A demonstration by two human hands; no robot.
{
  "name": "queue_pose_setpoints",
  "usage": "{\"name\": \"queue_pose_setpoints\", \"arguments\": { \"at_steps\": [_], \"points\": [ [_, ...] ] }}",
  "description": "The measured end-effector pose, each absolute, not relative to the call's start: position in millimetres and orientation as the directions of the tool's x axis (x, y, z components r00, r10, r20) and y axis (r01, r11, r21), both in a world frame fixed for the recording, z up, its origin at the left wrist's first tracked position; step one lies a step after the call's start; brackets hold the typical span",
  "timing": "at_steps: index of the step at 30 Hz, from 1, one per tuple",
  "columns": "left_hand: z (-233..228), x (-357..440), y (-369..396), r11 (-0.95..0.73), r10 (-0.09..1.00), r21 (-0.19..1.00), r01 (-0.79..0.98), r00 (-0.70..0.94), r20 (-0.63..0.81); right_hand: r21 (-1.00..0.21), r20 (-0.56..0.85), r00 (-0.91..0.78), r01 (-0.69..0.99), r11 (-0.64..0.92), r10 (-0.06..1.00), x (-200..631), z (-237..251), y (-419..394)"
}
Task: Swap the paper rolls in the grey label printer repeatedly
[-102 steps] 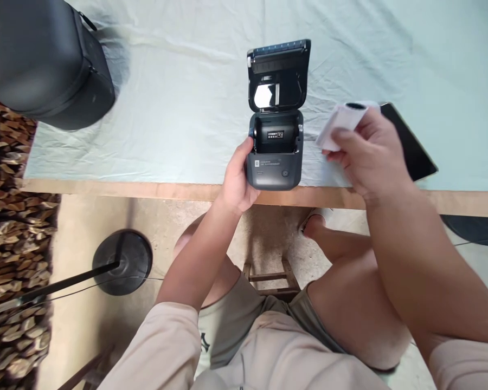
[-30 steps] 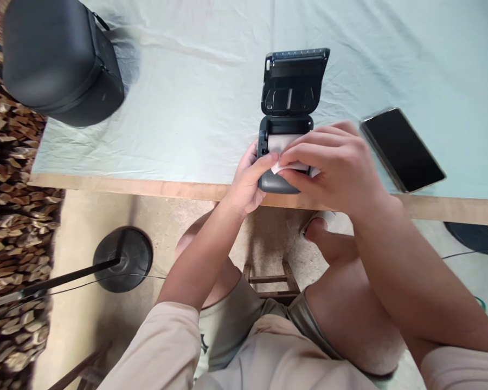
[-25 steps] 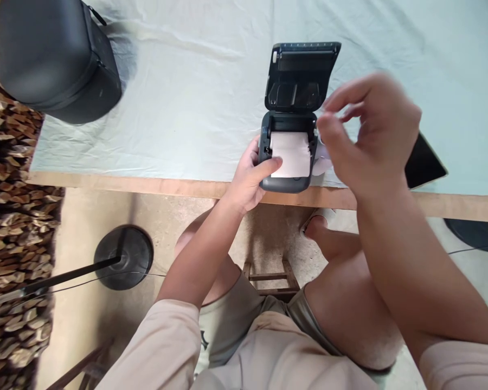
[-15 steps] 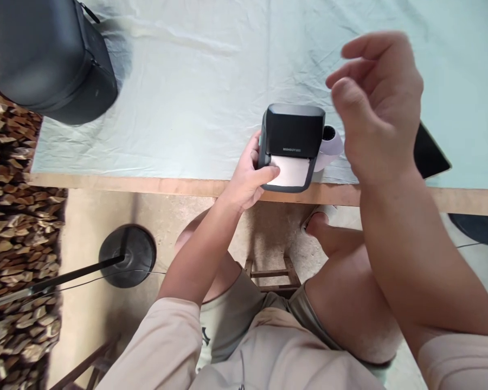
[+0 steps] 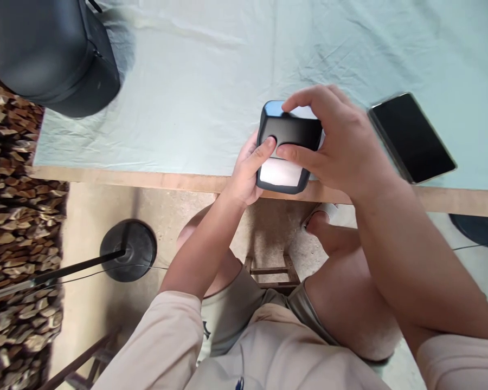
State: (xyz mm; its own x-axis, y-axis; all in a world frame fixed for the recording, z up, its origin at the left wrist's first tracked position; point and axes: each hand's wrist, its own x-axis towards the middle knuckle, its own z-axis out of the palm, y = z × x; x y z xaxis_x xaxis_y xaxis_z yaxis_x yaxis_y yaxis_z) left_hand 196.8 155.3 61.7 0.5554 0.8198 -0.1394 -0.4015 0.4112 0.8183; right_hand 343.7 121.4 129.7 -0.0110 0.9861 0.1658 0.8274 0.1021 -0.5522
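Note:
A dark label printer (image 5: 288, 130) with a black lid and a white lower panel is held above the table's front edge. My left hand (image 5: 250, 168) wraps its left side, with the thumb on the lid. On the right, my right hand (image 5: 337, 138) grips the lid, its index finger on the top edge and its thumb on the front face. Both thumb tips lie close together. The printer's right side is partly hidden by my right hand.
A phone (image 5: 415, 138) lies on the pale green cloth (image 5: 195, 86) to the right. At the upper left stands a black zipped case (image 5: 61, 59). The table's wooden edge (image 5: 146, 179) runs across. Below are a round stand base (image 5: 140, 252) and stacked firewood (image 5: 20, 238).
My right hand has come down and left from the air onto the printer's lid. My left thumb has slid up from the white panel to the lid. The phone is now uncovered.

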Motion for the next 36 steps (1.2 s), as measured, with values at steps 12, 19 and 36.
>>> {"name": "queue_pose_setpoints", "arguments": {
  "at_steps": [12, 19, 36],
  "points": [
    [54, 202, 160, 0.478, 0.832, 0.758, -0.443, 0.505, -0.229, -0.624, 0.274, -0.005, 0.76, 0.182, 0.962, 363, 126, 123],
    [52, 201, 164, 0.512, 0.841, 0.696, -0.504, 0.459, -0.287, -0.586, 0.178, -0.109, 0.787, 0.194, 0.978, 360, 130, 120],
    [58, 201, 157, 0.464, 0.805, 0.744, -0.481, 0.579, -0.128, -0.566, 0.384, 0.134, 0.816, 0.118, 0.914, 351, 137, 119]
  ]
}}
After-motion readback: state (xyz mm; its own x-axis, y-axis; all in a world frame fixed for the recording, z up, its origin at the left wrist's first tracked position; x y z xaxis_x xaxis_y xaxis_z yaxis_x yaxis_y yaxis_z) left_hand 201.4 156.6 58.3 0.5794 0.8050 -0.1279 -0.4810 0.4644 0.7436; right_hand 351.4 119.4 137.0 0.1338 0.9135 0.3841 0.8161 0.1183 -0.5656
